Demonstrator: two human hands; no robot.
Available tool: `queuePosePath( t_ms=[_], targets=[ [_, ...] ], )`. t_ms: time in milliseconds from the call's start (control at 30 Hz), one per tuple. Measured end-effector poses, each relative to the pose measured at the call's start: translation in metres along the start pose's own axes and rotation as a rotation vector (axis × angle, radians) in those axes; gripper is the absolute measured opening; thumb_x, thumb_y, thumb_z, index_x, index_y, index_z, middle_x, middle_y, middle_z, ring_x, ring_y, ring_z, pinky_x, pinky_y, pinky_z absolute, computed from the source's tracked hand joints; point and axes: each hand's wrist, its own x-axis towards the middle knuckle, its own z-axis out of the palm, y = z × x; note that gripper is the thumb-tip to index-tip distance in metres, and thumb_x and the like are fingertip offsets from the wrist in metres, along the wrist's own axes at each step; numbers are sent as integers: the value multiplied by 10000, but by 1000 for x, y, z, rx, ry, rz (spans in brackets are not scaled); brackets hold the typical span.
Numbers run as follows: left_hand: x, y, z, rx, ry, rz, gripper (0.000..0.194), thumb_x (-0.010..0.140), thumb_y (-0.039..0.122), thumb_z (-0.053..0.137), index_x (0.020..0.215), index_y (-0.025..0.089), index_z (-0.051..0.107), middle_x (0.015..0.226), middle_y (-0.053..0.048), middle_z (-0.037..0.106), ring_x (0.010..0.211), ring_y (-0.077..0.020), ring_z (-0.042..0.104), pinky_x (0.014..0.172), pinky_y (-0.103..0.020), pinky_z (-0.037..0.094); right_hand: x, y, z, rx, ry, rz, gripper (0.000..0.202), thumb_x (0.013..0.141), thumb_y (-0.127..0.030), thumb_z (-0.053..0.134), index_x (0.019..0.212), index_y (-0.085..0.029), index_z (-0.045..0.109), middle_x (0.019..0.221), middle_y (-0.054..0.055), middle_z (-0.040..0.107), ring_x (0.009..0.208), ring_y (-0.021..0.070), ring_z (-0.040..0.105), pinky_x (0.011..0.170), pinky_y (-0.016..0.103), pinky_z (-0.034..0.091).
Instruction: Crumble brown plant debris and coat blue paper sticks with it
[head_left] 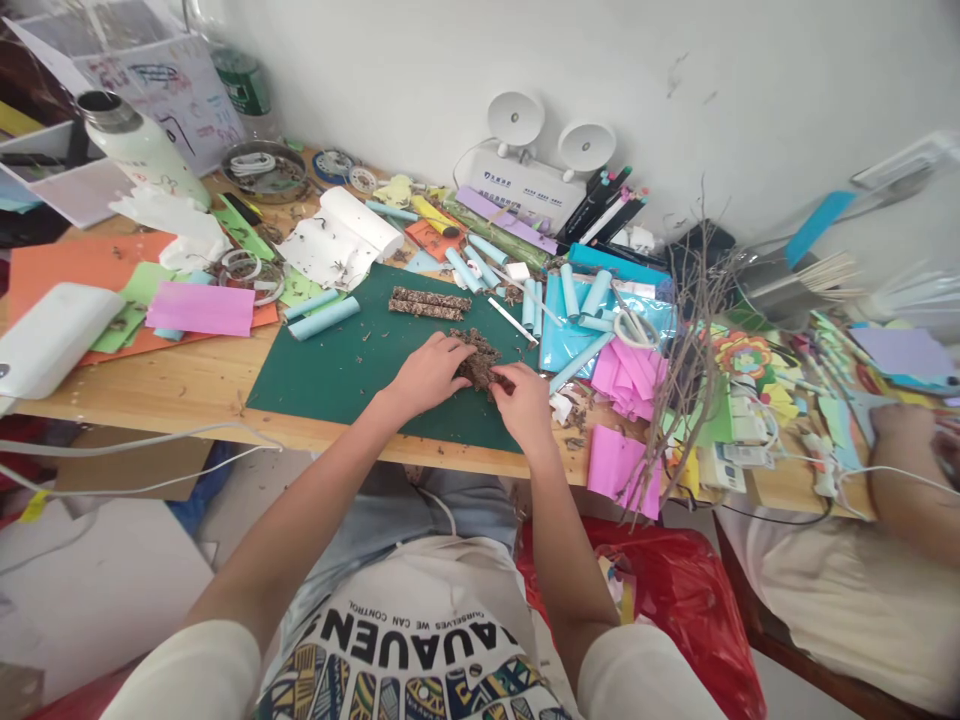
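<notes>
On the dark green sheet (322, 375), a clump of brown, crumbly dried plant bits (481, 358) lies between my hands. My left hand (431, 375) grips its left side, fingers over the top and thumb below. Thumb and fingers of my right hand (525, 402) pinch its right end. Just beyond, two rolls coated in brown bits (429, 303) lie side by side. Light blue paper tubes (324, 318) rest at the sheet's left edge. A thin white stick (513, 320) lies to the right of the coated rolls.
More blue tubes (596, 292), scissors (634, 325) and pink paper (630, 375) lie to the right. Thin twigs (679, 370) stick out past the table's front edge. A bottle (139, 145) stands at the back left. Another person's arm (911, 480) rests at the far right. A red bag (675, 600) hangs below.
</notes>
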Motion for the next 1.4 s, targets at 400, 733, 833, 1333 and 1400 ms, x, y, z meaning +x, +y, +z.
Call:
queuePosePath(
  t_ms=[400,733,833,1333,1400],
  targets=[
    [4,6,10,-132,108,35,297,915,216,560,1190,197,669,1169,-114,653,1072,-256,619,944,-403,510,11,2,18,271,154,47,378,790,-255,656,1161,-184,666,1127,113,700,902,207,691,834,365,601],
    [6,7,18,-245,225,24,292,907,193,573,1180,148,666,1159,-141,675,1077,-252,630,945,-393,509,15,-1,26,478,228,127,210,782,-248,634,949,-173,736,901,67,758,804,205,706,809,357,586],
    [7,8,16,-358,279,28,209,915,200,560,1070,174,698,1052,-99,713,992,-215,656,884,-351,517,17,0,29,670,244,190,230,723,-295,705,913,-172,747,917,64,764,854,217,710,847,379,583],
    [6,1,14,-614,366,-247,202,867,269,618,1041,201,694,960,-43,754,855,-177,701,790,-286,549,16,-2,30,616,172,144,361,755,-327,702,1095,-208,737,1194,77,710,1100,228,660,990,403,536],
    [6,2,15,-663,334,-247,216,864,258,619,1062,201,682,956,-41,750,870,-180,705,797,-291,559,13,-10,29,439,152,31,357,787,-276,673,1138,-231,724,1228,73,690,1123,217,645,1010,379,520]
  ],
)
